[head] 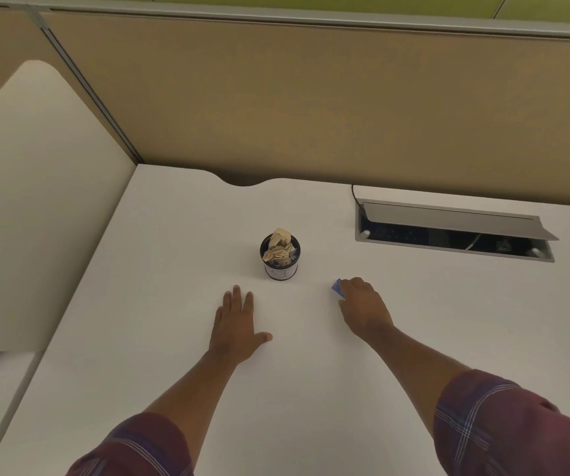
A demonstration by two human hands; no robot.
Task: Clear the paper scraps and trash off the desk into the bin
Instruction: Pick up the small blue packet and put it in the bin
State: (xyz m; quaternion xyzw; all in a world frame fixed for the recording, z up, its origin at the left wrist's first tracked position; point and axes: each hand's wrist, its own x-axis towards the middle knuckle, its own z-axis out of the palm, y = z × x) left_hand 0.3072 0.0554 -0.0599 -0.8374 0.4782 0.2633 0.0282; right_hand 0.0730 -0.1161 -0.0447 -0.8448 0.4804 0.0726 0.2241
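Observation:
A small round black bin (280, 266) with a white label stands on the white desk (173, 269), stuffed with crumpled tan paper (279, 247) that sticks out above its rim. My left hand (235, 324) lies flat on the desk, palm down with fingers apart, just in front and left of the bin. My right hand (362, 304) is to the right of the bin, fingers curled around a small blue scrap (337, 288) that shows at the fingertips, low over the desk.
An open cable hatch (455, 231) with a raised grey lid is set into the desk at the back right. A tan partition wall (311, 97) runs along the back edge. A cream side panel (36, 201) stands to the left.

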